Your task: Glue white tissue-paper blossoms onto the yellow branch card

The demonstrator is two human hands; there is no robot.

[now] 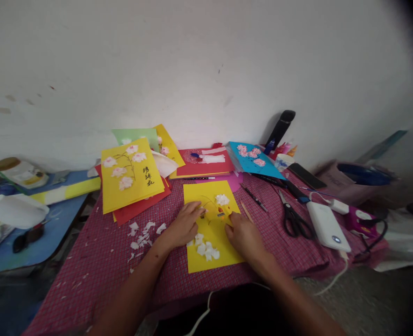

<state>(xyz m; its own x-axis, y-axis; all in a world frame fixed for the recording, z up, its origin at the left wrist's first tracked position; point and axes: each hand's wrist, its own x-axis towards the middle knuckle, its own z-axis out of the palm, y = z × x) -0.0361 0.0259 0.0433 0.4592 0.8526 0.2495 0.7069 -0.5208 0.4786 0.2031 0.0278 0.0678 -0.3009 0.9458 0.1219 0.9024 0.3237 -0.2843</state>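
A yellow sheet (211,254) lies in front of me on the red checked tablecloth (98,261). It carries a drawn branch, a white paper flower (222,199) near its top and several loose white paper bits (206,249) lower down. My left hand (184,225) rests on the sheet's left edge, fingers bent and pressed down on the paper. My right hand (240,233) lies at the sheet's right side with fingers curled, fingertips pinched near a small orange spot (221,214); what they hold is too small to name.
Finished yellow card with white flowers (129,175) on red sheets at left, red card (206,163) and blue flower card (251,158) behind. Scissors (293,219), pens (255,198), white power bank (327,226) and phone (306,175) at right. White scraps (143,233) scattered left. Blue side table (35,224).
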